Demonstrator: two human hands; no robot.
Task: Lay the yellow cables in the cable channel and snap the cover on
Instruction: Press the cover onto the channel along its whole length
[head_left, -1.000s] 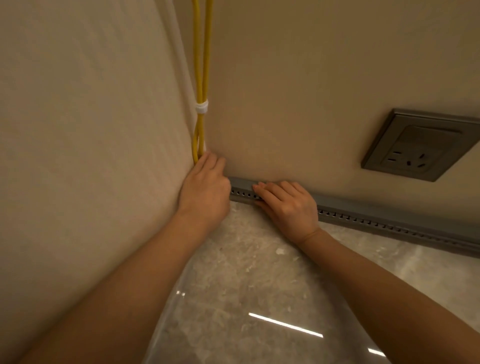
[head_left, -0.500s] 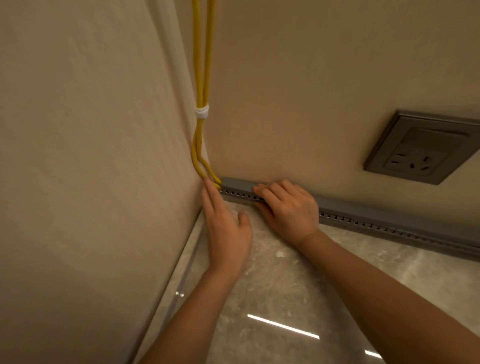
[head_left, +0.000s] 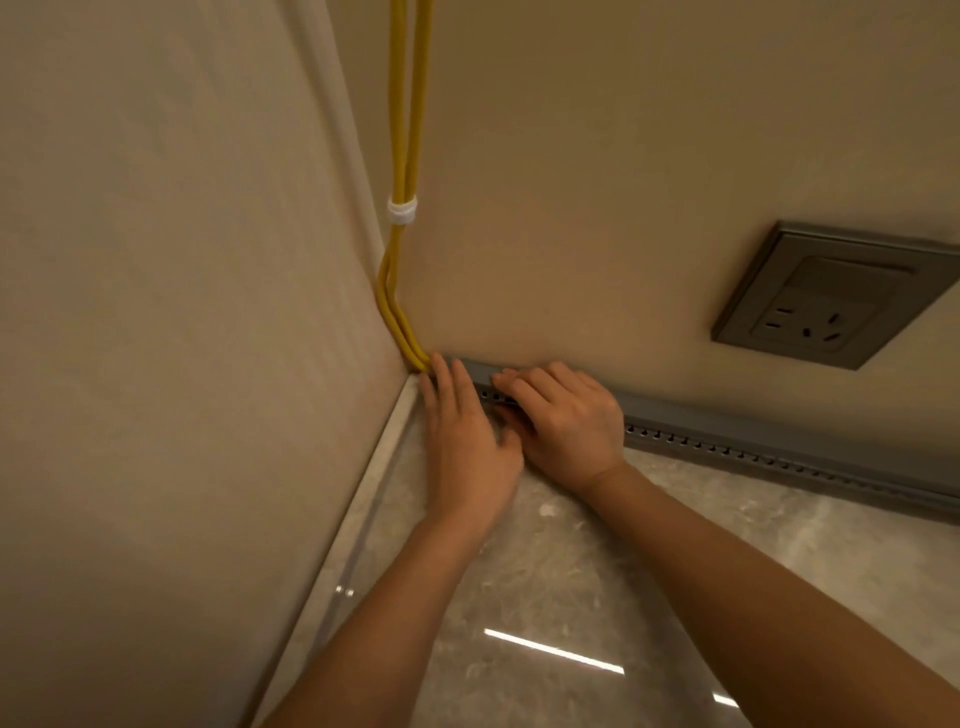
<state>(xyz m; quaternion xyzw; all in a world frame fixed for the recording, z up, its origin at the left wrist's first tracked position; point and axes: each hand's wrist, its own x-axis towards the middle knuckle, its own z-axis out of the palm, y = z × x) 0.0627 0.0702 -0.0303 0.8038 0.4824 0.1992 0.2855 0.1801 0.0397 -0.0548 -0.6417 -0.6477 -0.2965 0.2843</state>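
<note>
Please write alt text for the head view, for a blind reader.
Left hand and right hand rest on the end of a grey channel in a corner. Yellow cables come down the corner to it; a socket is on the wall.

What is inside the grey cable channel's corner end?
Yellow cables reach the cable channel at the left hand; that hand, the right hand and the grey top hide anything inside.
</note>
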